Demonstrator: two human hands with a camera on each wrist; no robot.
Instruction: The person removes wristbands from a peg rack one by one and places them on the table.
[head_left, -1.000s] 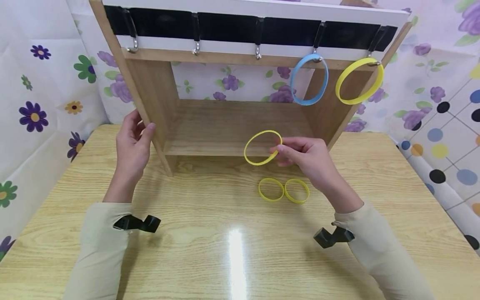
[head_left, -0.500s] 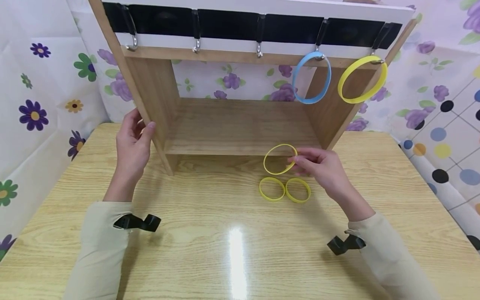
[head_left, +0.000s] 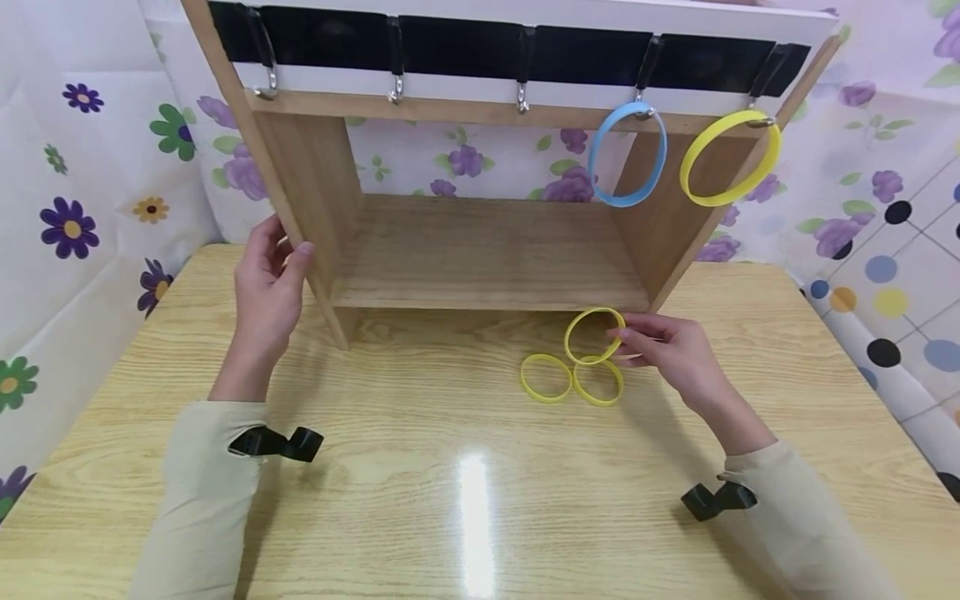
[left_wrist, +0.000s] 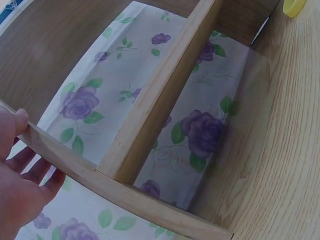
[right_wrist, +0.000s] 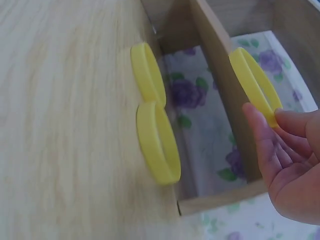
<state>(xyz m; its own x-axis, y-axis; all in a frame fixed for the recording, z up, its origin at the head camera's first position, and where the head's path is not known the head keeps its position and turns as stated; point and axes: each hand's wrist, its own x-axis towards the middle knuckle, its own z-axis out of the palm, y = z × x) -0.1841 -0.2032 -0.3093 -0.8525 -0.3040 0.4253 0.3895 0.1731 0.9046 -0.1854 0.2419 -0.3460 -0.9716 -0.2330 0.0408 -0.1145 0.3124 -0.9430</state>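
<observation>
Yellow ring (right_wrist: 245,75), pinched between the thumb and fingers of your right hand (head_left: 660,346), hangs in the air before the lower front edge of a wooden shelf unit (head_left: 487,250). From the head view it overlaps one of two lying bands, while the right wrist view shows it raised clear of both, its band tilted and your fingertips at one end.

Your left hand (head_left: 266,292) grips the unit's left side panel (head_left: 281,196), thumb on the front, fingers curled round behind, as the left wrist view confirms.

Two more yellow bands lie side by side on the wood-grain table (head_left: 375,500), just in front of the unit: a left band (head_left: 546,401) and a right band (head_left: 597,404). Above them, five metal hooks (head_left: 522,98) line a black strip (head_left: 337,42) across the white top board. On the fourth from the left hangs a blue ring (head_left: 622,201); on the fifth, at far right, hangs a broad yellow hoop (head_left: 712,201).

You wear beige sleeves (head_left: 213,483), each bearing a small black device (head_left: 303,444) at the wrist. Behind the unit, a white sheet (head_left: 408,162) shows purple flowers and green leaves.
</observation>
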